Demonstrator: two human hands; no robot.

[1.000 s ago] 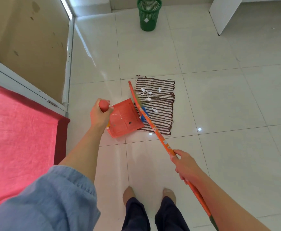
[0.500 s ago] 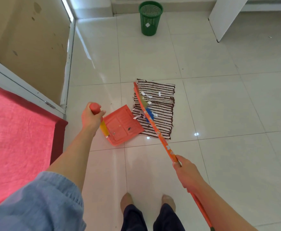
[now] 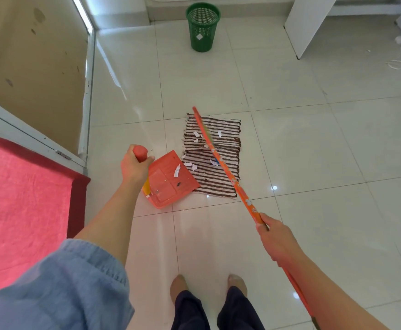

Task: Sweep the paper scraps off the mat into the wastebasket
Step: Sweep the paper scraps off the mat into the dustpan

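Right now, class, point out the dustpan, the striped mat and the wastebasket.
dustpan [image 3: 171,181]: head view, on the flat orange tray.
striped mat [image 3: 218,179]: head view, on its bare lower part.
wastebasket [image 3: 202,32]: head view, on its green mesh wall.

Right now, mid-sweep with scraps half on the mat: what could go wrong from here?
1. The dustpan sits at the mat's left edge, but scraps lie far up the mat; a hard stroke could flick them onto the tiles.
2. The mat is loose on glossy tile; the broom may drag or bunch it.
3. The wastebasket stands far off; the light scrap in the pan could blow out when carried.
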